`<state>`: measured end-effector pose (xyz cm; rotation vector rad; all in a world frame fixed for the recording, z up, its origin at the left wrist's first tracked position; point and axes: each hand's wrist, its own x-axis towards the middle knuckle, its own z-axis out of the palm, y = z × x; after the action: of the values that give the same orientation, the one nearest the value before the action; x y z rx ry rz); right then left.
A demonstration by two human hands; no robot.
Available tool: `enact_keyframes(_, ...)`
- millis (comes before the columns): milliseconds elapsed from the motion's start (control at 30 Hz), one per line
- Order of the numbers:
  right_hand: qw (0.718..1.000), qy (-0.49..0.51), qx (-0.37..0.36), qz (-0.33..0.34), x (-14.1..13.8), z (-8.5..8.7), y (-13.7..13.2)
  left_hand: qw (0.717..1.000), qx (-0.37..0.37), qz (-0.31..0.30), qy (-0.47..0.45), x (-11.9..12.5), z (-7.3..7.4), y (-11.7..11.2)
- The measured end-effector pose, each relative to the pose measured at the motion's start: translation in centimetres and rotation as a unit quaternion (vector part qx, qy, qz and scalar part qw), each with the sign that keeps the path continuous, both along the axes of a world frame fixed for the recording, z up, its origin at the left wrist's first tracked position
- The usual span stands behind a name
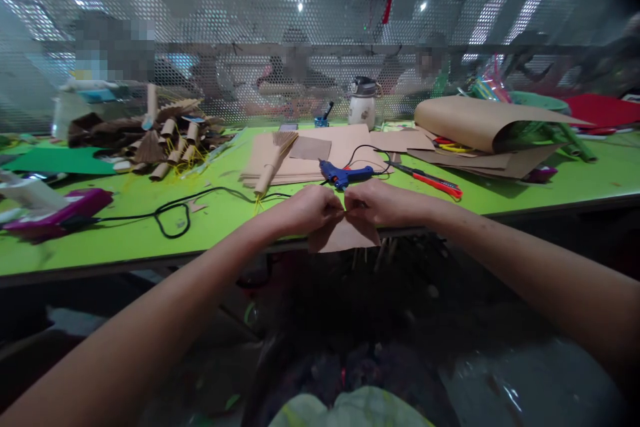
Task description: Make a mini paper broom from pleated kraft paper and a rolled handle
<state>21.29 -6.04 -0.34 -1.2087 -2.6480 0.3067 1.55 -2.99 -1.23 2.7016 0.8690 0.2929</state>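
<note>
A piece of brown kraft paper [346,237] hangs over the table's front edge, pinched along its upper side by both hands. My left hand [316,208] grips it from the left, fingers closed. From the right, my right hand [373,202] holds the same paper, its fingertips nearly touching the left ones. Just beyond my hands lies a blue glue gun [350,173] with a black cord. A rolled paper piece with a pleated fan top [274,163] rests on stacked brown sheets [350,140], beside a smaller, darker brown square [311,148].
A red-handled cutter [435,184] lies right of the glue gun. Large curled kraft paper [475,119] stands at the right. Several paper rolls [170,147] pile up at the left, near a purple tape dispenser [65,213]. A bottle [362,107] stands by the perforated metal screen [240,27].
</note>
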Motion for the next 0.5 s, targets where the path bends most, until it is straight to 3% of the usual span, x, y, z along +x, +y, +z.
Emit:
enact_keyframes(300, 0.995, 0.024, -0.074, 0.061, 1.3, -0.4, 1.7, 0.998, 0.03, -0.016, -0.055, -0.3, -1.1, 0.2)
enact_keyframes(500, 0.993, 0.018, -0.097, 0.068, 1.6, -0.2, 2.7, 0.997, 0.033, -0.016, -0.069, -0.4, -1.7, 0.6)
